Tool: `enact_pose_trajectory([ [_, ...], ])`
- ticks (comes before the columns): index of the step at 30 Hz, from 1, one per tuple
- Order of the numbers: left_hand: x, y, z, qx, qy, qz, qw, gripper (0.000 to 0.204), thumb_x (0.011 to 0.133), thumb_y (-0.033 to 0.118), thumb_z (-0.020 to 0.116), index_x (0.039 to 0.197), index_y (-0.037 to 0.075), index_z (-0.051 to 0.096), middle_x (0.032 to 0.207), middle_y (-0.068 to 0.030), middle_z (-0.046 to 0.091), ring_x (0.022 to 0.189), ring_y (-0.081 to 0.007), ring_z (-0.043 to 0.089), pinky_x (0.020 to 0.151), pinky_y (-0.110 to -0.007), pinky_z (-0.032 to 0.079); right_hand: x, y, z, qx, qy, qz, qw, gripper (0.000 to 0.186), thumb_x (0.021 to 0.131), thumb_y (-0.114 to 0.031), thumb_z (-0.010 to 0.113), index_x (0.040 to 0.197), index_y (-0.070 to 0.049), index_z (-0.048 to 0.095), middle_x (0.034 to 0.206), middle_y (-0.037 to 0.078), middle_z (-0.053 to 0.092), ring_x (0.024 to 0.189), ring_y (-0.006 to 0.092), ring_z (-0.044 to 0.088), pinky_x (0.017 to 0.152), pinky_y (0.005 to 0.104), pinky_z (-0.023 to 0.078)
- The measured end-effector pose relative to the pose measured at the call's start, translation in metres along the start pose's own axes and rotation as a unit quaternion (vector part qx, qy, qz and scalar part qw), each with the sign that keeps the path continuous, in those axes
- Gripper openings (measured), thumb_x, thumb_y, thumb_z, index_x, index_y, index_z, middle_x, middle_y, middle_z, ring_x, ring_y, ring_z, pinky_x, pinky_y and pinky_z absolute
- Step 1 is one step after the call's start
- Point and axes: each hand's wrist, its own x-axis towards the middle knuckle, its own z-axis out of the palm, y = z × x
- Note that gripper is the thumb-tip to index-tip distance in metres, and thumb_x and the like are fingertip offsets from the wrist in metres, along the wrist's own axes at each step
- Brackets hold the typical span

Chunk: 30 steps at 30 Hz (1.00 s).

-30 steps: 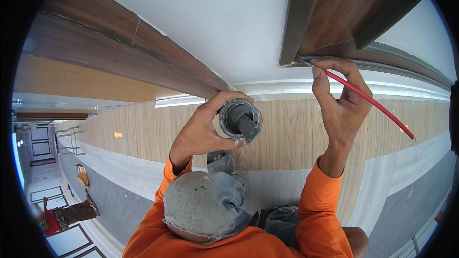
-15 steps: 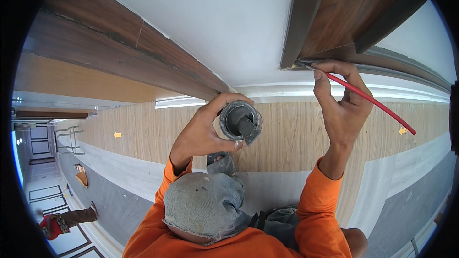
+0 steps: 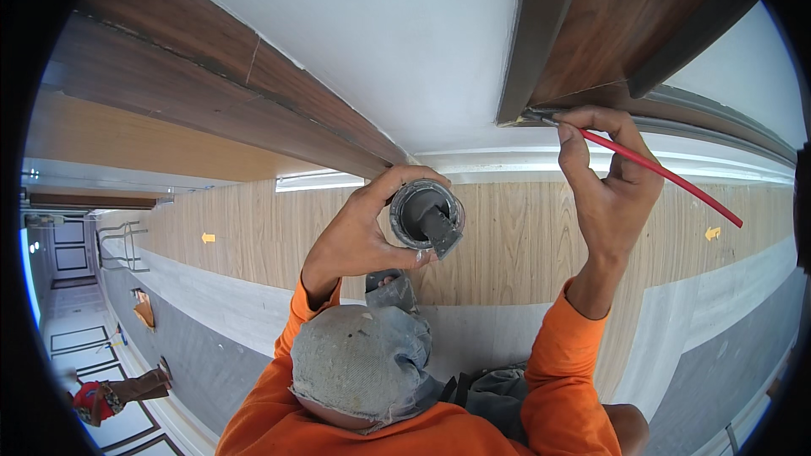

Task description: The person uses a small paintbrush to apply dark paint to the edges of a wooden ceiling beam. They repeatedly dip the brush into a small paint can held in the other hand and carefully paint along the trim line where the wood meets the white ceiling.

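My left hand (image 3: 355,232) is wrapped round a small open can (image 3: 422,183) with dark grey paint inside. A flat, paint-covered grey piece (image 3: 443,238) stands in the can and leans over its rim; its kind is unclear. Between the thumb and fingers of my right hand (image 3: 610,194) is a thin paintbrush (image 3: 676,178) with a long red handle. Its tip reaches the lower inner corner of a dark moulding (image 3: 541,25) around a brown wood panel (image 3: 629,8). The bristles are too small to see clearly.
A white wall (image 3: 405,42) rises between the panel and a dark wood beam (image 3: 169,51) on the left. Below runs a wood-look floor (image 3: 498,245) with yellow arrow markers (image 3: 209,238). At far left are a metal-legged stand (image 3: 127,245) and another person (image 3: 127,388).
My right hand and the red brush handle have shifted slightly to the right, the tip staying at the moulding corner. My left hand and the can have barely moved.
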Motion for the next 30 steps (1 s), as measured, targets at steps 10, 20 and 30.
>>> enact_pose_trajectory([
  [10, 0.0006, 0.0024, -0.0006, -0.003, -0.004, -0.003, 1.0, 0.087, 0.058, 0.022, 0.102, 0.135, 0.011, 0.063, 0.132, -0.0102, 0.07, 0.127, -0.0278, 0.066, 0.112, -0.043, 0.049, 0.005, -0.006, -0.0034, -0.011, -0.03, 0.034, 0.999, 0.01, 0.085, -0.005, 0.077, 0.095, -0.005, 0.077, 0.088, 0.004, 0.077, 0.085, 0.0165, 0.068, 0.086, 0.0323, 0.048],
  [20, 0.0019, 0.0081, -0.0001, -0.004, -0.011, -0.006, 1.0, 0.086, 0.061, 0.02, 0.101, 0.137, 0.01, 0.062, 0.135, -0.0095, 0.069, 0.129, -0.0264, 0.064, 0.113, -0.042, 0.048, 0.0068, -0.0098, -0.008, 0.01, -0.032, 0.046, 0.998, 0.011, 0.085, -0.003, 0.077, 0.096, -0.002, 0.075, 0.089, 0.006, 0.076, 0.086, 0.0162, 0.07, 0.082, 0.03, 0.052],
  [30, 0.0007, 0.0028, -0.0003, -0.001, -0.006, -0.002, 1.0, 0.088, 0.058, 0.021, 0.102, 0.136, 0.012, 0.063, 0.133, -0.0106, 0.07, 0.127, -0.0279, 0.065, 0.112, -0.043, 0.049, 0.0059, -0.0088, -0.0076, -0.024, -0.032, 0.019, 0.999, 0.01, 0.087, -0.003, 0.077, 0.097, -0.002, 0.075, 0.089, 0.006, 0.076, 0.084, 0.0147, 0.071, 0.078, 0.0279, 0.055],
])
